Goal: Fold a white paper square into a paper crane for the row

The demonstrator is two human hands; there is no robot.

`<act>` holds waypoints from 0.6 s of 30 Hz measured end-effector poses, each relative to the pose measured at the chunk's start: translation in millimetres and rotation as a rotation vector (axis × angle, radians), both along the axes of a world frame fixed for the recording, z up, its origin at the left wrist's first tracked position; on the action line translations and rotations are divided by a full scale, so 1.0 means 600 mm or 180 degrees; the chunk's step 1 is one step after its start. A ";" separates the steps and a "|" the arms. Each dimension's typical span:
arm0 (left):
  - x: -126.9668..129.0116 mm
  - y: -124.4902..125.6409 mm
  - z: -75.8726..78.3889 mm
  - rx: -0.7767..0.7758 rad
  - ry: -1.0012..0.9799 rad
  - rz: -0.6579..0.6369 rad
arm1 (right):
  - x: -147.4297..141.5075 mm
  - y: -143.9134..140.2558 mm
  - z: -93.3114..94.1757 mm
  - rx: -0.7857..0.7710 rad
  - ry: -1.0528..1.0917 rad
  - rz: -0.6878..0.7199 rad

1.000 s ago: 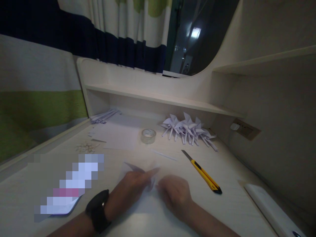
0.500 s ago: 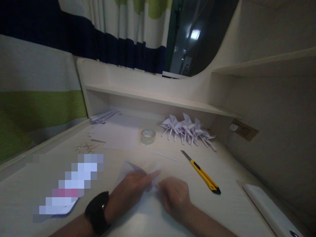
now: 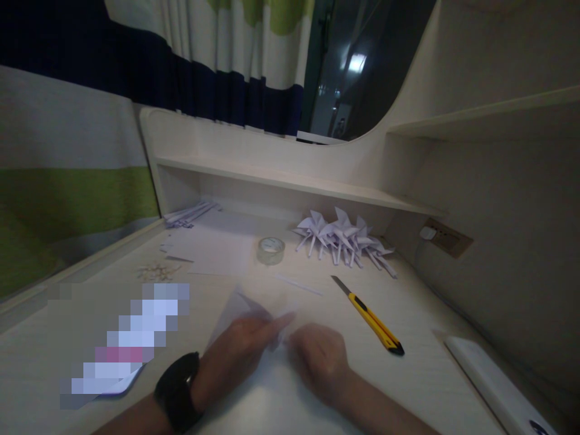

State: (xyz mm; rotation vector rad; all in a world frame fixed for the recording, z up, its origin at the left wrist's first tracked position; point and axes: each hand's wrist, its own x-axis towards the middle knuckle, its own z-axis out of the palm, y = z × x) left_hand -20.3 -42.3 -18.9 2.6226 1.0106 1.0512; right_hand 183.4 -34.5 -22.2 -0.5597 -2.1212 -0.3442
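Both my hands pinch one folded paper sheet (image 3: 240, 305) on the counter (image 3: 430, 338): left hand (image 3: 240, 350) holds its raised flap, right hand (image 3: 317, 356) presses beside. Crease may skew if paper slips; utility knife (image 3: 369, 316) lies near, right.

A pixelated block (image 3: 122, 338) at the lower left of the frame masks whatever lies on the desk there; only a pale corner shows beneath it. The left hand (image 3: 240, 350) and the right hand (image 3: 319, 359) cover most of the sheet of paper (image 3: 235, 308) at lower centre, so its folds beneath them cannot be made out, and whether the fingers pinch it is unclear. Both forearms are cut off by the bottom edge. The flat white object (image 3: 493, 380) at the lower right runs out of the frame. The small scraps (image 3: 156, 270) at left are too small to identify.
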 end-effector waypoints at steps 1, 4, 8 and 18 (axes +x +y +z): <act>0.001 -0.001 0.001 -0.0036 0.0007 -0.0002 | 0.001 -0.001 0.000 0.0123 -0.0116 -0.0016; 0.003 -0.003 0.003 -0.0096 0.0007 0.0020 | 0.001 -0.002 0.000 0.0282 -0.0320 -0.0065; 0.004 0.001 -0.008 -0.0210 0.0006 0.0274 | -0.003 0.000 0.002 0.0055 -0.0019 -0.0128; 0.012 0.011 -0.025 -0.0668 -0.0319 0.0478 | -0.007 -0.002 0.009 -0.0692 0.0483 -0.0196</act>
